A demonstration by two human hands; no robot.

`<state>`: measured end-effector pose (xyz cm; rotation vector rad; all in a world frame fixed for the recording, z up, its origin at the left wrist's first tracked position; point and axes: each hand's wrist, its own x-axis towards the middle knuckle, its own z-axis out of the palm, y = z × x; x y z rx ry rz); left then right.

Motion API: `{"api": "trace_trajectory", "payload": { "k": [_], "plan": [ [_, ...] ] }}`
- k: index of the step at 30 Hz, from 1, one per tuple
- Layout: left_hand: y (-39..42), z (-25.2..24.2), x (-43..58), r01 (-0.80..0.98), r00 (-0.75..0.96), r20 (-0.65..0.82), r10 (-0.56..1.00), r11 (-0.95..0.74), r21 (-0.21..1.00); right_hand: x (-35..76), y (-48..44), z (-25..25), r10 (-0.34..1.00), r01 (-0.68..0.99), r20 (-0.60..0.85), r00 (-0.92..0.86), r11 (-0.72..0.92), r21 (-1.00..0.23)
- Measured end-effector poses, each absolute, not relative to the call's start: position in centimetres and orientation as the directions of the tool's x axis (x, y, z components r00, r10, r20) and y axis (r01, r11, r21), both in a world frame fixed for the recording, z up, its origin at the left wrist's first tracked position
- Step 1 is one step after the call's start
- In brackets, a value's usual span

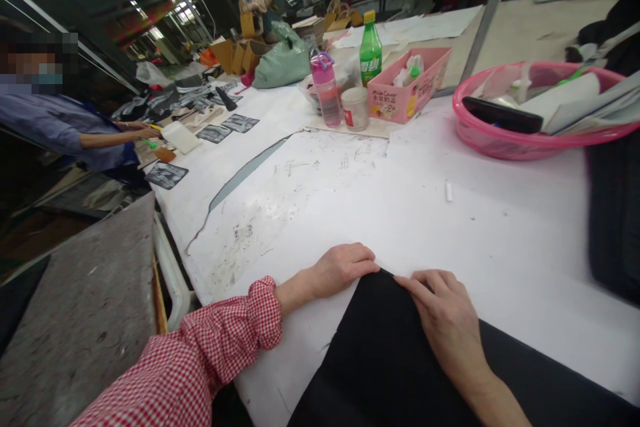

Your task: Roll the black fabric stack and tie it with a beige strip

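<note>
A large sheet of black fabric or similar material (385,347) lies over the near side of the white-covered table (340,213). At its far left corner, my left hand (345,270) pinches the edge between thumb and fingers. A short way to the right along that same edge, my right hand (445,307) presses the material with its fingers together and thumb tucked under. The edge between both hands looks narrowly folded. The sheet runs out of view at the bottom and right.
A pink basin (545,140) with papers and a dark case stands at right, near a white chalk piece (449,191). Farther back are a pink box (407,83), green bottle (371,47), water bottle (326,90) and jar (355,109). A co-worker (75,120) brushes at the far left.
</note>
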<state>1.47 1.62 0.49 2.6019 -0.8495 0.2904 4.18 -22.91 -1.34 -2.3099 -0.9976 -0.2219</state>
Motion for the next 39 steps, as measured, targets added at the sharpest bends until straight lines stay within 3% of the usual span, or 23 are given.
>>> {"api": "trace_trajectory", "payload": {
  "k": [39],
  "plan": [
    [1.32, 0.68, 1.38, -0.649, 0.744, 0.283, -0.605, -0.755, 0.092, 3.9, -22.68, -0.87, 0.626, 0.714, 0.347, 0.698, -0.57, -0.406]
  ]
}}
